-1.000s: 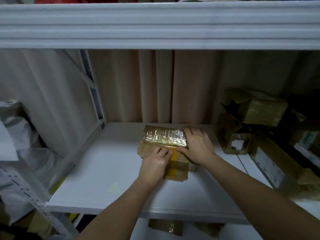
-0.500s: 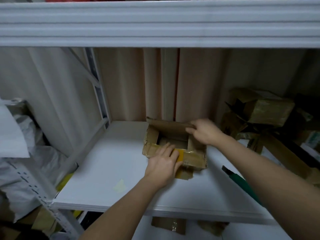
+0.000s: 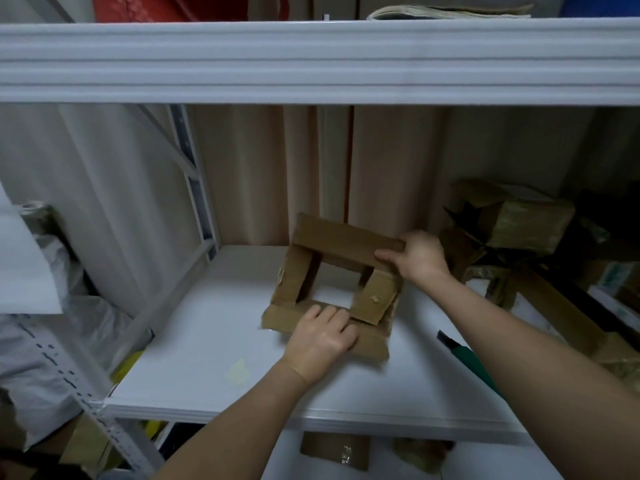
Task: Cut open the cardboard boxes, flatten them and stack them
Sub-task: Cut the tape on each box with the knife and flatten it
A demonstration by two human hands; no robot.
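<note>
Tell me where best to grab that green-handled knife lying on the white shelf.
Probably by the green handle, coming from above near the shelf's front edge. The green-handled knife lies flat with its dark tip pointing away toward the opened brown cardboard box; the forearm hides the rest.

From where I watched, the shelf [image 3: 194, 341] had plenty of bare white room on its left half, from the opened cardboard box [image 3: 332, 289] out to the metal upright [image 3: 194, 188]. The box itself sat mid-shelf with its flaps spread, my left hand [image 3: 320, 341] on the near flap and right hand [image 3: 415, 254] on the far one, so the middle was taken. Right side was tight: a pile of boxes [image 3: 512, 230] crowded the corner, and a green-handled tool [image 3: 467, 358] lay just beside my right forearm. The upper shelf beam [image 3: 311, 64] capped headroom, and the curtain [image 3: 263, 174] closed the back.
</note>
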